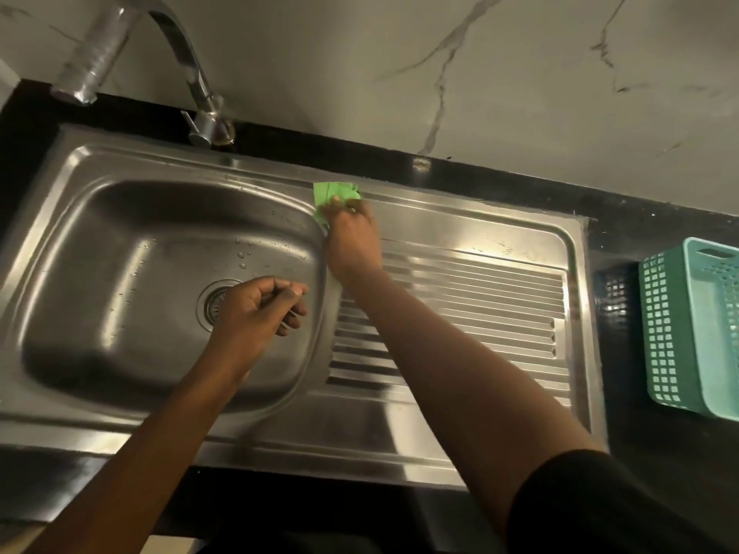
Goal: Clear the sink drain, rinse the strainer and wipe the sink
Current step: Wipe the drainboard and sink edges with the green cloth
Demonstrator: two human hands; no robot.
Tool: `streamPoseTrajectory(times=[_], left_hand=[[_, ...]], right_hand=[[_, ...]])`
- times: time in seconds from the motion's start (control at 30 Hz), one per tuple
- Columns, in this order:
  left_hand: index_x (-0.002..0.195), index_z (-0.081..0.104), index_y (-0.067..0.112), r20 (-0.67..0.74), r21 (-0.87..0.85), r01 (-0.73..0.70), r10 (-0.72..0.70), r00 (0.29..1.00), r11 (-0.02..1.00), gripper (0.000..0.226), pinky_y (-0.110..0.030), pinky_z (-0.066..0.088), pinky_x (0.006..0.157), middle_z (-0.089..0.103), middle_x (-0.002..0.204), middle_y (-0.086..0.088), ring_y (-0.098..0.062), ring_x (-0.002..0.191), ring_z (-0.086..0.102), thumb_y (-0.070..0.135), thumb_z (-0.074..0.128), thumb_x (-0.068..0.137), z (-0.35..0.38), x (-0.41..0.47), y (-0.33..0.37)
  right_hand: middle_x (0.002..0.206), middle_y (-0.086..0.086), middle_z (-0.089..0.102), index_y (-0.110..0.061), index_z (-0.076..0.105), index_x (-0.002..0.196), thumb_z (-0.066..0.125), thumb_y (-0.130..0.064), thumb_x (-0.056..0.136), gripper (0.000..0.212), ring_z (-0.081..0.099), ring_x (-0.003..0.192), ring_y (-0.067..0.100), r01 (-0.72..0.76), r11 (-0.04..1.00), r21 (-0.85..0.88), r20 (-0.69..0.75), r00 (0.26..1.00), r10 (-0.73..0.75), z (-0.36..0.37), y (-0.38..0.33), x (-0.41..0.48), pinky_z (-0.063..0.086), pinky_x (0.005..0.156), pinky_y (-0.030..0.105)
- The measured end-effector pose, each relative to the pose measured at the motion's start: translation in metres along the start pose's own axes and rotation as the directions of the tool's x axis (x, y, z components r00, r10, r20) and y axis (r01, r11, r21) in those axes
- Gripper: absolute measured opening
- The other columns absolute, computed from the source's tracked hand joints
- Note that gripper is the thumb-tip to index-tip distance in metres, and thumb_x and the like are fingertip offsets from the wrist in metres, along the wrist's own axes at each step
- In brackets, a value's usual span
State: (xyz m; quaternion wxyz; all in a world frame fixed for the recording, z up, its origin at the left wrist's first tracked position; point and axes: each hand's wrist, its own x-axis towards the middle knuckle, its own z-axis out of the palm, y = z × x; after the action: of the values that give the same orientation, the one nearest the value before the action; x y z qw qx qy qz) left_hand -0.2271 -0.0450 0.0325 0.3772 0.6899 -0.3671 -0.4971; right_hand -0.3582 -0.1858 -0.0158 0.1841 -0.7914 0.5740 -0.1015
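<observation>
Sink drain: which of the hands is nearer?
Left. The left hand hangs over the drain's right edge; the right hand holds a green cloth at the basin's far right corner.

No writing can be read here. The sink (120,161) and the basket (664,333) show no legible label, brand or number.

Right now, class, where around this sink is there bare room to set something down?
Free: the ribbed drainboard between the right arm and the basket; the basin floor left of the drain. Crowded: the basin's right rim, where the right hand grips the cloth and the left hand hovers.
</observation>
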Motion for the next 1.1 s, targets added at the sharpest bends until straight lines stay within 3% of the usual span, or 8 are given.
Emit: streamPoseTrajectory(times=[0.1, 0.23, 0.37, 0.57, 0.67, 0.87, 1.03, 1.1], left_hand=[[0.105, 0.079, 0.005, -0.007, -0.035, 0.007, -0.007, 1.000, 0.999, 0.016, -0.040, 0.055, 0.073, 0.078, 0.085, -0.013, -0.029, 0.077, 0.069, 0.014, 0.066, 0.102, 0.000, -0.001, -0.002], [0.105, 0.077, -0.001, 0.004, -0.052, 0.010, -0.010, 1.000, 0.999, 0.017, -0.037, 0.053, 0.070, 0.076, 0.087, -0.019, -0.034, 0.078, 0.067, 0.011, 0.065, 0.102, 0.007, 0.000, -0.003], [0.103, 0.077, 0.000, 0.030, -0.065, 0.021, -0.019, 0.999, 0.998, 0.015, -0.035, 0.053, 0.069, 0.077, 0.084, -0.016, -0.033, 0.077, 0.067, 0.011, 0.066, 0.101, 0.015, 0.002, -0.004], [0.099, 0.080, 0.010, 0.052, -0.089, 0.035, -0.030, 0.998, 0.995, 0.013, -0.035, 0.054, 0.070, 0.079, 0.080, -0.008, -0.027, 0.076, 0.068, 0.013, 0.067, 0.101, 0.017, 0.006, -0.004], [0.102, 0.079, 0.006, 0.048, -0.098, 0.043, -0.038, 0.998, 0.994, 0.013, -0.034, 0.052, 0.068, 0.078, 0.085, -0.015, -0.031, 0.076, 0.067, 0.011, 0.067, 0.101, 0.010, 0.006, -0.006], [0.101, 0.079, 0.007, 0.024, -0.084, 0.067, -0.065, 0.998, 0.994, 0.013, -0.038, 0.055, 0.071, 0.079, 0.085, -0.015, -0.028, 0.076, 0.068, 0.012, 0.067, 0.101, -0.017, 0.005, -0.019], [0.102, 0.079, 0.009, 0.013, -0.083, 0.083, -0.082, 0.997, 0.993, 0.013, -0.037, 0.056, 0.070, 0.079, 0.082, -0.010, -0.025, 0.073, 0.069, 0.013, 0.067, 0.101, -0.036, 0.005, -0.031], [0.103, 0.079, 0.010, 0.008, -0.067, 0.086, -0.086, 0.996, 0.994, 0.014, -0.037, 0.056, 0.071, 0.079, 0.083, -0.010, -0.023, 0.074, 0.070, 0.013, 0.066, 0.102, -0.044, 0.007, -0.033]], right_hand=[[0.162, 0.004, 0.047, -0.027, 0.050, 0.153, 0.066, -0.018, 0.100, 0.056, 0.032, 0.154, 0.026, 0.161, 0.984, -0.082, 0.101, 0.983, -0.152, -0.015, 0.039, -0.007, 0.029, 0.128, 0.042], [0.163, 0.002, 0.046, -0.017, 0.054, 0.152, 0.055, -0.005, 0.103, 0.050, 0.035, 0.154, 0.020, 0.114, 0.991, -0.067, 0.061, 0.992, -0.110, -0.055, 0.132, -0.038, 0.016, 0.119, 0.005], [0.155, 0.012, 0.055, -0.018, 0.061, 0.145, 0.065, -0.003, 0.097, 0.051, 0.047, 0.146, 0.036, -0.255, 0.953, -0.166, -0.124, 0.964, 0.236, -0.108, 0.214, -0.085, 0.043, 0.119, 0.048], [0.119, 0.019, 0.077, -0.018, 0.071, 0.133, 0.052, 0.005, 0.090, 0.053, 0.074, 0.102, 0.032, -0.634, 0.739, 0.228, -0.367, 0.647, 0.668, -0.136, 0.246, -0.089, 0.057, 0.099, 0.039], [0.124, 0.013, 0.076, -0.020, 0.072, 0.133, 0.051, 0.001, 0.093, 0.049, 0.071, 0.111, 0.030, -0.650, 0.679, 0.340, -0.410, 0.547, 0.730, -0.127, 0.233, -0.081, 0.050, 0.104, 0.031], [0.136, 0.021, 0.064, -0.017, 0.072, 0.131, 0.054, -0.016, 0.101, 0.035, 0.060, 0.125, 0.038, -0.627, 0.702, 0.338, -0.345, 0.612, 0.712, -0.081, 0.173, -0.040, 0.044, 0.111, 0.038], [0.149, 0.010, 0.056, -0.010, 0.063, 0.141, 0.051, -0.001, 0.098, 0.045, 0.046, 0.143, 0.022, -0.360, 0.898, 0.252, -0.289, 0.858, 0.425, -0.032, 0.089, -0.002, 0.014, 0.112, 0.001], [0.148, 0.009, 0.057, -0.007, 0.062, 0.141, 0.051, 0.000, 0.099, 0.044, 0.048, 0.142, 0.022, -0.236, 0.939, 0.251, -0.222, 0.930, 0.293, -0.016, 0.039, 0.016, 0.022, 0.112, 0.003]])
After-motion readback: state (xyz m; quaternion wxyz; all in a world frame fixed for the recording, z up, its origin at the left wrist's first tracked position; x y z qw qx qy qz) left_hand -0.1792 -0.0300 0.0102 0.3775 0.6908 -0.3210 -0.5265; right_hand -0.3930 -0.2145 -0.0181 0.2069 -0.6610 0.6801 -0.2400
